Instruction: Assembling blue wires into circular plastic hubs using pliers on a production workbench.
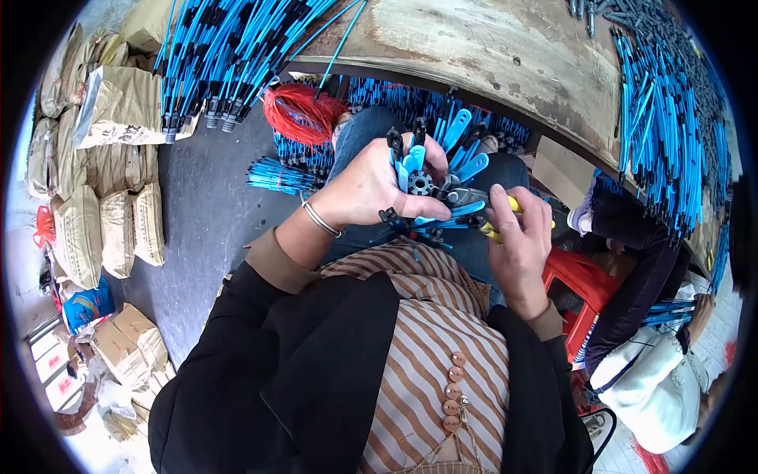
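Note:
My left hand [371, 186] is wrapped round an assembly with a round, notched black hub [420, 184]. Flat blue blades with rounded ends [474, 167] and black tips fan out from this hub over my lap. Pliers [466, 196] with yellow handles are gripped in my right hand [521, 241]. Their metal jaws are at the right side of the hub, close to my left thumb and a blue blade. My hand and the jaws cover part of the hub, and I cannot tell exactly what the jaws bite on.
Above my lap runs a worn wooden table [482, 35]. Bundles of blue rods with black fittings lie at its left [229, 55] and right [667, 126]. Red strands [304, 113] hang beside my knee. Brown sacks [114, 174] line the left; a red stool [580, 288] and another person [643, 292] are at right.

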`<state>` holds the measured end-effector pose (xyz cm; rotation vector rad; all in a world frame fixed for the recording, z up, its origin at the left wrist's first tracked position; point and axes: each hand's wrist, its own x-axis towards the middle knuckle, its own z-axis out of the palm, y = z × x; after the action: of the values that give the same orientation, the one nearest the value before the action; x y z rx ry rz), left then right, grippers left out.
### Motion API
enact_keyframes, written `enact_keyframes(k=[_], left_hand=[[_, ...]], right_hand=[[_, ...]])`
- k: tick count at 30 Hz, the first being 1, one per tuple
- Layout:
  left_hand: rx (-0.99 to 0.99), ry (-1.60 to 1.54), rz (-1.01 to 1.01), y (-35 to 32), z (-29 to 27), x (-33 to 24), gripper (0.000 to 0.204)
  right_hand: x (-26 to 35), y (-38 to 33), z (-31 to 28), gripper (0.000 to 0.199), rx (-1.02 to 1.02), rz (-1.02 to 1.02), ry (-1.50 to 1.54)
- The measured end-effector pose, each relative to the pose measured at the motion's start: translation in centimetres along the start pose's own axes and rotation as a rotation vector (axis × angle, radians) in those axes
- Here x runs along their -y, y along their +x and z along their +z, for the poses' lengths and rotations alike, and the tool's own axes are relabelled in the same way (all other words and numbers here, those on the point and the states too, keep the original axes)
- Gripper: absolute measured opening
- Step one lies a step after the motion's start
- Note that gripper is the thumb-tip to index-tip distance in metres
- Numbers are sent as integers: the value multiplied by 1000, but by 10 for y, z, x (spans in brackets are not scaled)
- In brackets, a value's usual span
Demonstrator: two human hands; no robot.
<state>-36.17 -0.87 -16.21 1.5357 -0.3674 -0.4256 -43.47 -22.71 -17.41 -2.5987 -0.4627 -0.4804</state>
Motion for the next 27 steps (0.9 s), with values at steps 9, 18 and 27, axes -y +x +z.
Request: enact_keyframes(k=[9, 18, 27], left_hand=[[326, 69, 87, 4, 1, -1, 39], [268, 50, 131, 7, -7, 3, 36], [378, -5, 103, 13, -6, 5, 36]], right_hand=[[-23, 19, -57, 64, 908, 98, 680], [-19, 6, -36, 68, 817, 185, 703], [-40, 3, -28, 65, 1386, 641, 1341]])
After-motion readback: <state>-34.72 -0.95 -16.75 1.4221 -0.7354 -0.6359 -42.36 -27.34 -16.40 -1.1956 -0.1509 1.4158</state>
